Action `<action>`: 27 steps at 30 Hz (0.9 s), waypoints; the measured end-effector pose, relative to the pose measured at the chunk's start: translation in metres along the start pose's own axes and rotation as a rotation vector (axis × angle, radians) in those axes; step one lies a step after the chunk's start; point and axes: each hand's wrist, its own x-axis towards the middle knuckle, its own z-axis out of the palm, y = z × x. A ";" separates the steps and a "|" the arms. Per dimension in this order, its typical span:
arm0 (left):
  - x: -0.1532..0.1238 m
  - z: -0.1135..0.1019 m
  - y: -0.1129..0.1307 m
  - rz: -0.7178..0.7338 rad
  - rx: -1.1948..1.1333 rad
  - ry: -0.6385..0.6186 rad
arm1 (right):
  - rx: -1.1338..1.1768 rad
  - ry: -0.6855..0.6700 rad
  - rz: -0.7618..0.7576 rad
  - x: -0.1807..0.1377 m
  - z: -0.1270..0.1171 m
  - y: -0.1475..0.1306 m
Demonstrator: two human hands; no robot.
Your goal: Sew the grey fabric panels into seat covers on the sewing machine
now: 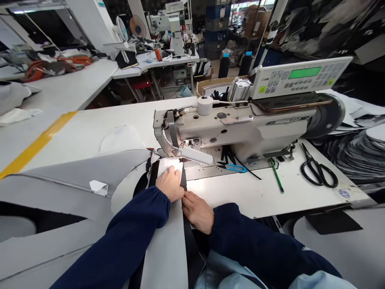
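Counter [222, 194] in white stretches across the view, its surface running beneath everything near the person. Broad light-grey panels [69, 172] lie over its left part, overlapping, with dark edges showing between them. The sewing machine [210, 128], marked HIGHLEAD, stands in the middle, its head at the left end and its handwheel at the right. A long pale strip [167, 249] runs from the near edge of the view up to the machine's head, with a black strip [191, 245] along its right side. To the right, beyond the machine, rises a stack of grey cut pieces [351, 154]. The control panel [300, 80], with a lit green display, sits tilted above the machine's arm.

The left hand [170, 184] lies palm down on the pale strip, just before the machine's head, fingers bent and close together, pressing; whether the thumb pinches cannot be told. The right hand [198, 210] rests just beside it, fingers together, tips at the black strip's edge; a pinch there cannot be made out either.

Black-handled scissors [319, 170] lie right of the machine's base. Blue thread snips [234, 167] rest near its bed, and a green pencil [276, 176] lies between the two tools.
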 end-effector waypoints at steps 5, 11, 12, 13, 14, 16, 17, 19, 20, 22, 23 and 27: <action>-0.007 0.010 0.009 -0.002 0.010 0.018 | -0.088 -0.021 -0.035 -0.002 0.005 0.004; 0.010 0.011 0.010 0.011 0.024 0.113 | -0.126 -0.131 -0.046 0.008 0.000 0.020; 0.012 0.011 0.009 0.019 0.027 0.134 | -0.122 -0.146 -0.046 0.009 -0.003 0.023; 0.013 0.011 0.009 0.020 0.030 0.162 | -0.109 -0.160 -0.055 0.010 -0.007 0.027; 0.011 0.012 0.010 0.014 0.031 0.191 | -0.087 -0.172 -0.074 0.009 -0.012 0.031; 0.002 0.021 0.012 -0.002 0.018 0.262 | -0.028 -0.186 -0.103 0.004 -0.027 0.042; -0.005 0.028 0.014 0.004 0.005 0.301 | -0.013 -0.190 -0.078 -0.001 -0.037 0.048; -0.020 0.046 0.018 0.070 -0.034 0.391 | -0.078 -0.216 0.117 -0.011 -0.060 0.063; -0.027 0.055 0.019 0.110 -0.053 0.435 | -0.152 -0.233 0.260 -0.016 -0.073 0.071; -0.038 0.068 0.022 0.156 -0.090 0.497 | -0.325 -0.275 0.536 -0.022 -0.096 0.089; -0.041 0.071 0.022 0.158 -0.110 0.507 | -0.399 -0.296 0.634 -0.022 -0.105 0.097; -0.042 0.068 0.019 0.185 -0.181 0.464 | -0.554 -0.379 0.794 -0.005 -0.117 0.126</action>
